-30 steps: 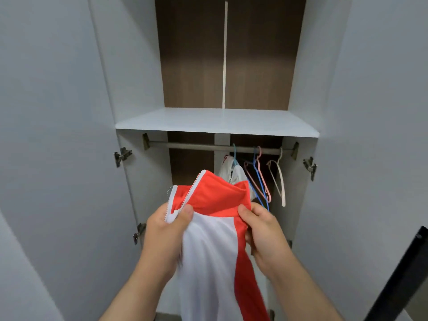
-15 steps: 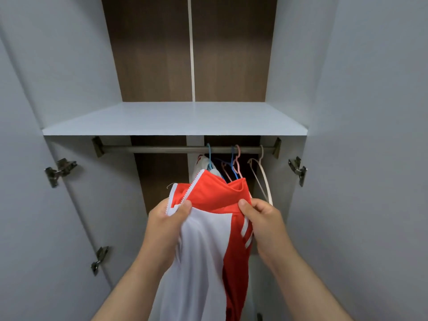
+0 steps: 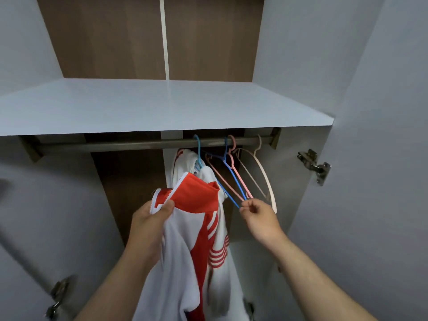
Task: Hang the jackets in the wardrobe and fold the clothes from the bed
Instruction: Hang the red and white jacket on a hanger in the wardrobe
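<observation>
jacket [image 3: 196, 195]: soft, light and limp, we judge. left hand [image 3: 148, 218] grips its collar, the best hold; right hand [image 3: 259, 218] pinches the blue hanger [image 3: 234, 179].

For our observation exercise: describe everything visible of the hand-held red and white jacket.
The red and white jacket looks like smooth sports fabric: white body, red collar and panels, striped bands, white zip edge. It hangs limp, on no hanger, below the wardrobe rail. The left hand pinches its collar by the zip; its hem is out of view.
</observation>
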A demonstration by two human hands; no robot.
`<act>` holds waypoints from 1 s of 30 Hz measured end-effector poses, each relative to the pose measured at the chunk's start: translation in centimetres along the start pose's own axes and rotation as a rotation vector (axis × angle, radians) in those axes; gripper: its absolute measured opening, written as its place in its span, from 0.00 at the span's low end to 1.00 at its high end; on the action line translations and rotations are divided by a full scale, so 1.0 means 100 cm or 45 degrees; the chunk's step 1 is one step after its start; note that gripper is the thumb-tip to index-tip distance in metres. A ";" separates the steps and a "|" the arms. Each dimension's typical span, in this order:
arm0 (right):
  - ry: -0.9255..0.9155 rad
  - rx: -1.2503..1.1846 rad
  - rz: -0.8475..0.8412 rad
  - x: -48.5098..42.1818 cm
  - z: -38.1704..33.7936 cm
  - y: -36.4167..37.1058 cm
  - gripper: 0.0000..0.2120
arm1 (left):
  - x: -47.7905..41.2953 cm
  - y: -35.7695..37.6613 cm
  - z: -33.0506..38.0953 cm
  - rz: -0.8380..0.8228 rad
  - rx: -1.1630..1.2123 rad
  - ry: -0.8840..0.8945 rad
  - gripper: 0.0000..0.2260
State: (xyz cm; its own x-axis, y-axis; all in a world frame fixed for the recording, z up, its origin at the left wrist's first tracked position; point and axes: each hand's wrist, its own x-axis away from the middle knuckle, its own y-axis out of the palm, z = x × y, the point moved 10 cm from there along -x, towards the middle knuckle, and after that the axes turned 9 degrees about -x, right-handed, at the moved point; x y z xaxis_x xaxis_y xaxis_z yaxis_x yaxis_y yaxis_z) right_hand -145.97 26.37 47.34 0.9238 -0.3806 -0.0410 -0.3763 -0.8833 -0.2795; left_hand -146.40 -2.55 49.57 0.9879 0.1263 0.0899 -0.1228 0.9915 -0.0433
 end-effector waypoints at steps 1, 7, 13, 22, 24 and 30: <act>0.002 0.090 0.032 -0.006 0.004 -0.004 0.03 | -0.007 0.003 -0.001 -0.019 -0.029 -0.001 0.03; -0.037 0.600 -0.027 -0.037 0.015 -0.001 0.18 | -0.033 0.015 -0.004 -0.075 -0.169 0.018 0.03; -0.026 0.695 -0.052 -0.081 0.010 0.015 0.15 | -0.058 0.013 -0.001 -0.052 -0.114 -0.009 0.02; 0.058 0.658 -0.018 -0.101 0.046 0.019 0.03 | -0.076 0.029 -0.001 -0.013 -0.045 -0.027 0.02; 0.062 0.606 -0.027 -0.101 0.052 0.023 0.05 | -0.077 0.031 -0.002 -0.015 -0.041 -0.021 0.02; -0.029 0.482 0.046 -0.097 0.042 0.023 0.12 | -0.086 0.031 -0.006 -0.020 -0.044 -0.040 0.04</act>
State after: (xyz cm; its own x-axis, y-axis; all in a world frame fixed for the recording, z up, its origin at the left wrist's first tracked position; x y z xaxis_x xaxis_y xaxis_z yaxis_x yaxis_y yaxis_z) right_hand -155.47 29.13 43.06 0.9136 -0.3992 -0.0776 -0.3597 -0.7042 -0.6122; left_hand -155.20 -0.61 48.04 0.9862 0.1125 0.1217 -0.1037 0.9917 -0.0763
